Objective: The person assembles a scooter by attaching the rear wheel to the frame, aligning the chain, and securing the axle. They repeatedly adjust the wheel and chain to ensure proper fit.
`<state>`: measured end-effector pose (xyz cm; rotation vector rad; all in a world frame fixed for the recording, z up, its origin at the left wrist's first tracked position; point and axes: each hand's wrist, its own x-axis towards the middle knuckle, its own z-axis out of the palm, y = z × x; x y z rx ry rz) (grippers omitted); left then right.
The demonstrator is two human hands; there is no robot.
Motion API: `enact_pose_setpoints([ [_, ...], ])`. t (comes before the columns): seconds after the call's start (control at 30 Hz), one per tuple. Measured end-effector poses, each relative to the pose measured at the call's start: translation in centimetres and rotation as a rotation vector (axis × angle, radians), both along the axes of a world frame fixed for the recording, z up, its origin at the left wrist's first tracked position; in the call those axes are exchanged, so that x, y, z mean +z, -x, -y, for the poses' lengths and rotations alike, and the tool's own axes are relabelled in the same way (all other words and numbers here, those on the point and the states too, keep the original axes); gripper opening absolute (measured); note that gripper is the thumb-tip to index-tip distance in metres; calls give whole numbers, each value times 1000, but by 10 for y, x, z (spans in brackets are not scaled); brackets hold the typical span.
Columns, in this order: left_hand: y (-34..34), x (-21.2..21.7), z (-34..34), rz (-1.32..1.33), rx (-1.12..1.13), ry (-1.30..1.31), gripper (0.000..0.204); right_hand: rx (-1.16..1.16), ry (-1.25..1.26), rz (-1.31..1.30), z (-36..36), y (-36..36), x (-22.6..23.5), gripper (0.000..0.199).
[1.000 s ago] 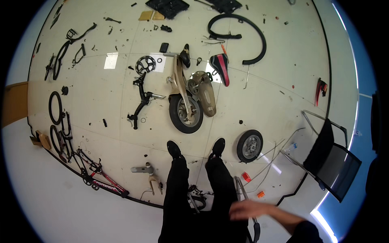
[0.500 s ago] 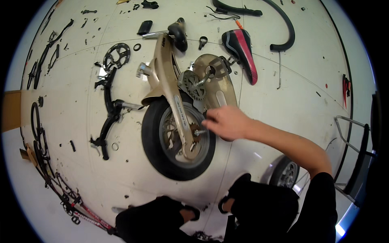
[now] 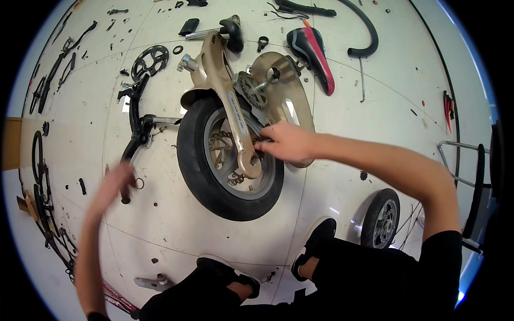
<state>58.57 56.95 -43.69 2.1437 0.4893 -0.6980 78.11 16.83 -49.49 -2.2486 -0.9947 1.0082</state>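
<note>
A gold bicycle frame [image 3: 217,69] lies on the floor ahead of me, with a thick black-tyred wheel [image 3: 197,166] at its near end. My right hand [image 3: 286,142] reaches in from the right, its fingers closed around the wheel axle at the hub, beside the frame's near tip. The fingers hide most of the axle end. My left hand [image 3: 122,176] is smeared by motion, beside the near end of a black folded bar assembly [image 3: 140,128], apart from the wheel. A chainring with a crank arm [image 3: 252,88] sits on the frame, and a gold rounded cover [image 3: 289,107] lies right of it.
A small wheel [image 3: 381,219] stands near my right foot. Beyond the frame lie a black-and-red saddle [image 3: 313,56], a curved handlebar [image 3: 369,32] and a loose chainring [image 3: 150,63]. Bike frames line the left edge; a metal-framed chair [image 3: 471,182] stands at right.
My left hand has come into view at the left. My right hand stays by the axle, fingers now covering its end. The whole scene has shifted slightly up and left in view.
</note>
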Motion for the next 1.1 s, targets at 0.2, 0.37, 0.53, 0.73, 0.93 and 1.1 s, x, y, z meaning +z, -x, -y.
enact_pose_setpoints([
  [0.2,-69,40,125,-16,231,159,68,32,66,0,13,-10,22,33],
  [0.37,9,-5,194,4,520,422,74,-179,-166,-36,26,3,25,20],
  [0.53,27,-20,237,271,651,610,51,-159,-406,276,16,29,51,27],
  [0.73,17,-23,253,194,855,724,47,304,-682,665,-43,63,75,36],
  [0.93,17,-15,234,233,874,723,35,363,-668,804,-90,32,93,36],
  [1.1,8,36,200,90,770,639,26,190,-404,689,-89,1,95,32],
])
